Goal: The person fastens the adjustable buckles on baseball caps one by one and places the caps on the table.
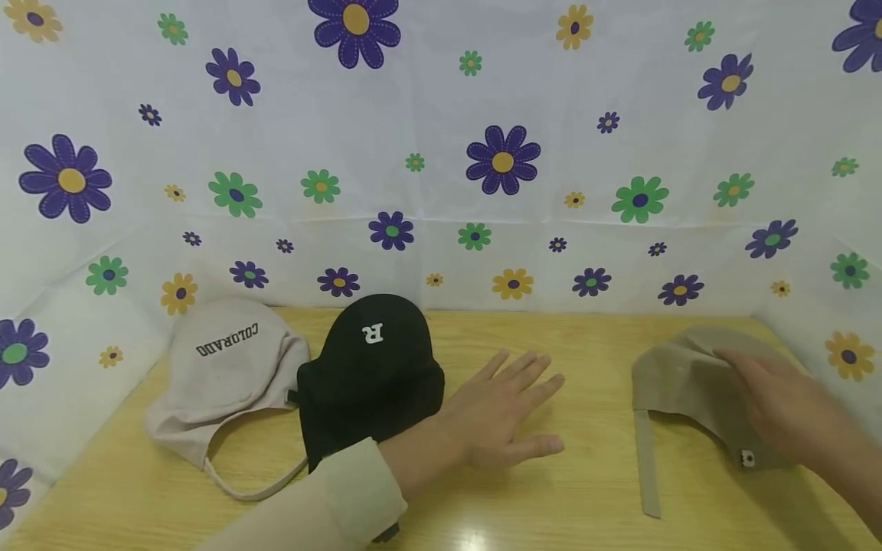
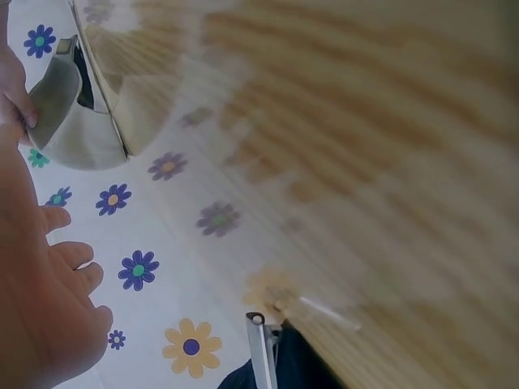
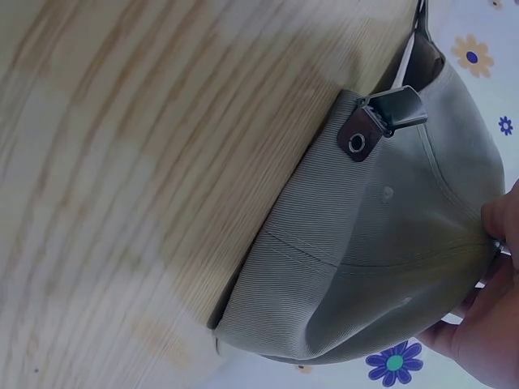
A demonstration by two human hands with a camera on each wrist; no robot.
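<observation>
At the right of the table, my right hand grips the crown of a khaki cap. The cap's strap hangs loose on its left side and a small flower tag shows near its lower edge. Up close, the right wrist view shows thumb and fingers pinching the top of the cap, with a metal buckle on its band. Over the middle of the table my left hand is spread with straight fingers and holds nothing. Its forearm passes in front of a black cap bearing a white R.
A pale cap lettered COLORADO lies at the far left, against the black cap, its strap looped in front. Behind the wooden table hangs a white cloth printed with flowers, which also covers both sides.
</observation>
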